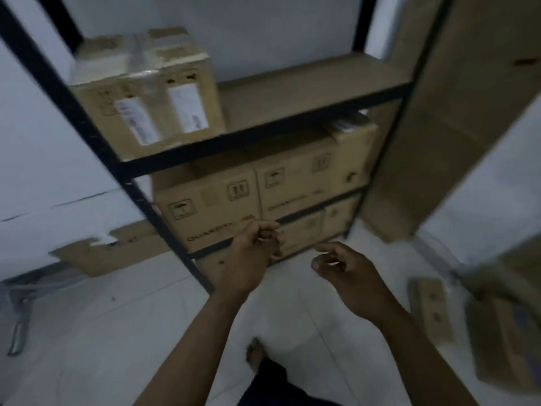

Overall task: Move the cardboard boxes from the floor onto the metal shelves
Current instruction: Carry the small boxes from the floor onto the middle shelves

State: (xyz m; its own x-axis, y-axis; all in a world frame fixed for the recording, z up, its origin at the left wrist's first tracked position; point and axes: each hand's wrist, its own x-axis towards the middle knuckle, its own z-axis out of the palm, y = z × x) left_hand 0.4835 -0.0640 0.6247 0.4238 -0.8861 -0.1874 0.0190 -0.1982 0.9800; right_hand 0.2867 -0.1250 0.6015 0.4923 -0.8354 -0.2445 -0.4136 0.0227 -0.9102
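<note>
Floor space of white tile point(87, 332) is left open in front of the metal shelves point(263, 131), bounded on the left by the black corner post and a torn cardboard piece point(96, 256) lying against the wall. On the right it is bounded by a tall cardboard sheet point(453, 127) standing just beside the frame. A bare foot point(254, 356) is planted on the tile below the arms.

The left hand point(254, 250) is held in front of the middle tier with its fingers loosely curled; nothing is seen in it, and contact with the carton behind cannot be judged (the frame is blurred). The right hand point(348, 271) is raised beside it, apart from it, with fingers relaxed and slightly bent, and nothing is held.

Two taped boxes point(152, 112) with white labels are set at the left of the upper board, the rest of which is bare. Two printed boxes point(210, 206) are packed side by side on the tier below, and further cartons point(304, 230) are seen beneath them. Two floor boxes point(431, 309) are found at the right edge, blurred.
</note>
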